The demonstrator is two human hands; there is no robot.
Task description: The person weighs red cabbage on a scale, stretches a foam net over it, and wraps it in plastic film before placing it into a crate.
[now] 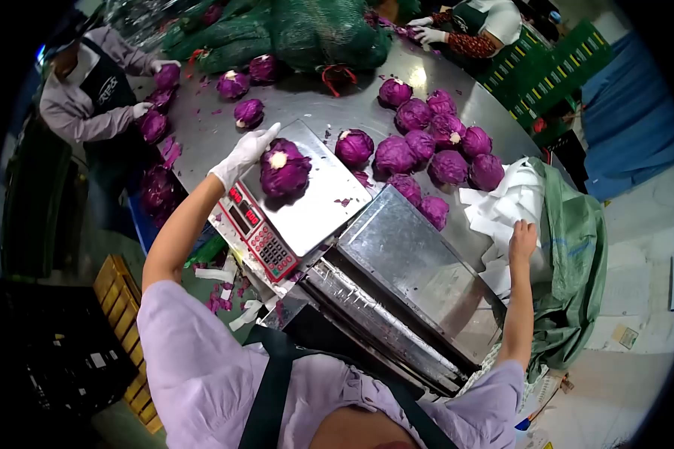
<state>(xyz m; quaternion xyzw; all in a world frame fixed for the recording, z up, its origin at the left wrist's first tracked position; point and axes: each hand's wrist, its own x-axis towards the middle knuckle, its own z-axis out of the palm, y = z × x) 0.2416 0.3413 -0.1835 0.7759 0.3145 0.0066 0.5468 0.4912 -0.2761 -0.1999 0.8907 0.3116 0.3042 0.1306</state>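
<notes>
My left hand (pixel 246 156), in a white glove, lies along the left side of a red cabbage (pixel 284 173) with its fingers stretched out. That cabbage is over the steel pan (pixel 323 213) of a digital scale, its pale cut stem facing up. Red digits glow on the scale's display (pixel 243 208), above a keypad. Off to the right, my bare right hand (pixel 524 241) reaches into a heap of white strips (pixel 502 206), fingers pinched together at the edge of one strip. Part of that grip is hidden.
Several red cabbages (pixel 449 167) cluster right of the scale. Beside it stands a metal-topped machine (pixel 419 258). A green sack (pixel 573 232) hangs at right. Full green net bags (pixel 329 37) lie behind. Co-workers (pixel 90 90) handle cabbages at left and far right.
</notes>
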